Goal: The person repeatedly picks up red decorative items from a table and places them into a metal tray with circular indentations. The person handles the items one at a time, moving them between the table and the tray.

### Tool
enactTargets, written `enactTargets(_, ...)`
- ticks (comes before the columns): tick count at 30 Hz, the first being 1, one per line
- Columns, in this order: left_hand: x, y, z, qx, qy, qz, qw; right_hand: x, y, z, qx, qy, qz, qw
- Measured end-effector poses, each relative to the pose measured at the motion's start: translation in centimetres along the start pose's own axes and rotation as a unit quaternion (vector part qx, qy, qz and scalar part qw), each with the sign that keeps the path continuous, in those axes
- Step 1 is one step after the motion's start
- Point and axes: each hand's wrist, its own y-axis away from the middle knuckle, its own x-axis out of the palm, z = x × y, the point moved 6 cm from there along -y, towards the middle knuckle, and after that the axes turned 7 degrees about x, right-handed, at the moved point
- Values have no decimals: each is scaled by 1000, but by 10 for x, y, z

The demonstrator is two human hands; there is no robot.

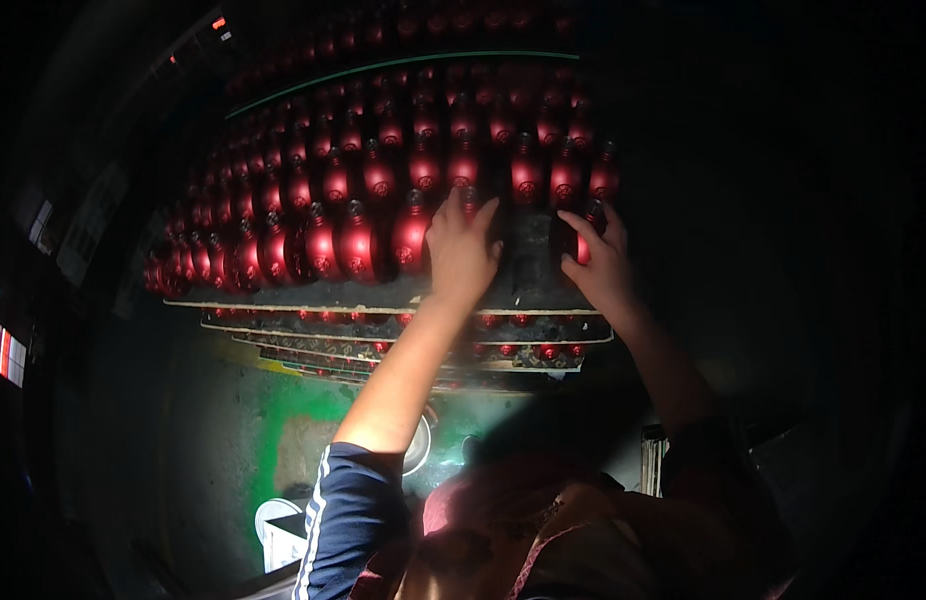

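Red bottles [358,245] stand in rows on the dark board [529,265] before us, our left hand [463,255] and right hand [605,268] each curving spread fingers around one, though we cannot tell whether either grips.

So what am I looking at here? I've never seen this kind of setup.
There is no machine: these are a person's bare hands. This single picture comes from a wide fisheye camera worn on the head, looking down, so straight edges bend. Rows of red bottles stand on a dark board, with more bottle-filled layers below. The left hand is at the top of one bottle in the front row; the right hand curls around another farther right. Whether either grip is firm, I cannot tell.
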Motion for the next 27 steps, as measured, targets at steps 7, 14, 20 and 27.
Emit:
enactTargets(7, 38, -8, 2, -17, 25, -5, 1000, -2, -3, -38, -13, -90, -3, 996)
enactTargets(14, 9, 50, 14, -50, 145, -119, 981, 11, -2, -103, 161, -411, 100, 892)
enactTargets(20, -37, 216, 70, -435, 351, -341, 756, 52, 36, -58, 274, -714, 247, 595)
enactTargets(27, -49, 390, 149, -450, 642, -488, 384, 188, 148, 125, 108, -657, 472, 577)
